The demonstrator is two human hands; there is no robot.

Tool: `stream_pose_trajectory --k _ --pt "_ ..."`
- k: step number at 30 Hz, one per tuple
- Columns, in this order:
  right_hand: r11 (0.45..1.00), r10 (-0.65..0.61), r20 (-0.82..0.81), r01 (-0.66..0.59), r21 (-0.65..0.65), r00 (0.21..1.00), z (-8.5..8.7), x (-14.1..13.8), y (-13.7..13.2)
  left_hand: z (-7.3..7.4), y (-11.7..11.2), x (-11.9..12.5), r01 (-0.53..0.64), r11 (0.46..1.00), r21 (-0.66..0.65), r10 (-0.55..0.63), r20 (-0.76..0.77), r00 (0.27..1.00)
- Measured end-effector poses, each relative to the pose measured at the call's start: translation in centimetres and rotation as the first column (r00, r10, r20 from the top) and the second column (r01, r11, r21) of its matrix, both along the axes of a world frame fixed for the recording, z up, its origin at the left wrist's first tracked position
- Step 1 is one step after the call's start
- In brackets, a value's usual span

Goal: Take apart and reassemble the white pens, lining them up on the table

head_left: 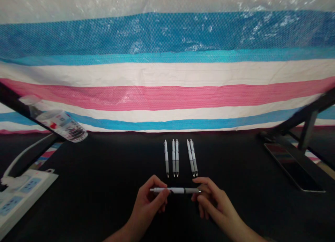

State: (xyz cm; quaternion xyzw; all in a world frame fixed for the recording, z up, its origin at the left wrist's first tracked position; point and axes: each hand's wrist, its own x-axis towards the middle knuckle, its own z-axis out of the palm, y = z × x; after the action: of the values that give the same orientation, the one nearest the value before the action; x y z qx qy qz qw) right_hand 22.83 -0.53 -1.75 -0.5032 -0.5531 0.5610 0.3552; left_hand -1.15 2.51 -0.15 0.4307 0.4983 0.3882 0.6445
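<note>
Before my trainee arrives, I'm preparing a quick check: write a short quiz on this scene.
1. How many white pens lie on the black tabletop, not counting the held pen?
2. True or false: the left hand and the right hand are both on the held pen.
3. What item with blue sockets lies at the lower left of the view?

Key:
1. Five
2. True
3. A white power strip

One left hand [146, 204], one right hand [216, 204], apparently six white pens [178, 190]
</note>
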Motion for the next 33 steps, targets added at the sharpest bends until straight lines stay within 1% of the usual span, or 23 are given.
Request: stream_pose_trajectory --k 2,7,10,13,14,16,18,19,20,21,22,23,24,26,28,33 --pt "1.0 -0.013 0.006 0.014 -0.027 1.0 -0.1 -0.1 0.0 0.0 0.0 0.0 -0.001 1.0 -0.004 0.001 0.005 1.0" --pt "0.997 0.066 0.027 -0.067 0.03 0.997 0.3 0.1 0.0 -0.1 0.0 0.1 -0.002 1.0 0.004 0.002 0.01 1.0" --pt "0.996 0.088 0.057 -0.089 0.022 0.994 0.7 0.2 -0.1 -0.1 0.0 0.0 -0.005 1.0 0.002 0.005 0.014 1.0" --pt "0.995 0.094 0.103 -0.096 0.008 0.99 0.5 0.1 0.0 0.2 0.0 0.1 0.006 1.0 0.001 -0.006 0.011 1.0" --pt "0.995 0.099 0.08 -0.098 -0.022 0.992 0.4 0.1 0.0 0.3 0.0 0.1 0.011 1.0 0.005 -0.011 0.006 1.0" --pt "0.978 0.13 -0.049 -0.136 -0.16 0.99 -0.1 0.0 0.1 0.5 0.0 0.2 0.024 1.0 0.015 -0.024 0.0 1.0" --pt "0.929 0.16 -0.208 -0.218 -0.299 0.965 -0.3 -0.1 0.2 0.7 0.0 0.2 0.029 0.999 0.016 -0.029 -0.004 1.0" --pt "0.914 0.161 -0.254 -0.241 -0.325 0.954 -0.2 -0.1 0.3 0.8 0.0 0.2 0.029 0.999 0.013 -0.029 -0.007 1.0" --pt "0.919 0.158 -0.26 -0.238 -0.313 0.953 -0.1 -0.1 0.3 0.8 0.0 0.2 0.025 1.0 0.012 -0.025 -0.009 1.0" --pt "0.941 0.158 -0.218 -0.214 -0.264 0.963 0.2 -0.1 0.3 0.8 0.0 0.2 0.014 1.0 0.013 -0.014 -0.01 1.0" --pt "0.966 0.158 -0.134 -0.181 -0.185 0.978 0.6 -0.1 0.3 0.7 0.0 0.2 0.0 1.0 0.013 0.0 -0.01 1.0" --pt "0.981 0.172 -0.009 -0.172 -0.085 0.985 1.0 0.0 0.3 0.7 0.1 0.2 -0.012 1.0 0.013 0.012 -0.009 1.0" --pt "0.982 0.188 0.127 -0.191 0.013 0.974 1.3 0.1 0.3 0.6 0.1 0.2 -0.019 1.0 0.01 0.019 -0.008 1.0" --pt "0.957 0.199 0.339 -0.257 0.134 0.919 1.9 0.4 0.1 0.6 0.2 0.1 -0.017 1.0 0.002 0.017 -0.007 1.0" --pt "0.942 0.195 0.427 -0.29 0.168 0.883 2.2 0.7 0.0 0.6 0.2 0.1 0.003 1.0 0.0 -0.003 -0.009 1.0" --pt "0.939 0.196 0.441 -0.297 0.173 0.876 2.8 0.7 0.0 0.4 0.1 0.0 0.029 1.0 0.01 -0.028 -0.017 0.999"
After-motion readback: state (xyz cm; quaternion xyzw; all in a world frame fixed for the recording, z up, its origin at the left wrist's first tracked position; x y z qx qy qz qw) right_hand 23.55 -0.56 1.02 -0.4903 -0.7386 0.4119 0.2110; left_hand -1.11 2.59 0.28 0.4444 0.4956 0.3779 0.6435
